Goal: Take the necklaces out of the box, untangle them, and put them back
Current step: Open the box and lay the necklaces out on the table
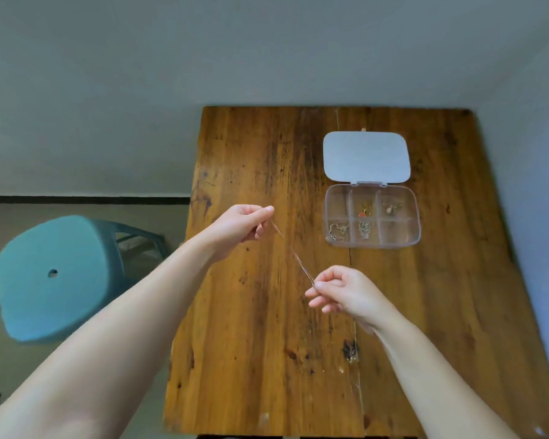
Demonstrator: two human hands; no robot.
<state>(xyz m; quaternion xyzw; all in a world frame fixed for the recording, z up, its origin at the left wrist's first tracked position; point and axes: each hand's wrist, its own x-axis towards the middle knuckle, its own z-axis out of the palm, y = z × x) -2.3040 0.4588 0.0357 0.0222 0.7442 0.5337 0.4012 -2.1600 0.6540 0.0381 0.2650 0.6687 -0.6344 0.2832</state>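
Stretching a thin, pale metal necklace chain (293, 253) between both hands, we hold it taut above the middle of the worn brown wooden bench (251, 343). Our left hand (240, 226), just left of the frame's centre, pinches the upper end of the chain between thumb and forefinger, the other fingers curled in. Our right hand (339, 291), lower and to the right, pinches the lower end the same way, so the chain runs on a slant from upper left to lower right. It is so fine and blurred that we cannot tell whether it is one strand or a doubled loop.

Well apart from the hands, in the upper right part of the bench, sits the clear plastic box with six compartments (416, 231). Its pale grey rounded lid (366, 156) is swung fully open and lies flat beyond it, joined at the hinge. Small bundled necklaces with charms lie in four compartments: top middle, top right, bottom left and bottom middle. The top left and bottom right compartments look bare.

At the left of the frame, on the floor beside the bench, stands a teal plastic stool (57, 277) with a small hole in its seat.
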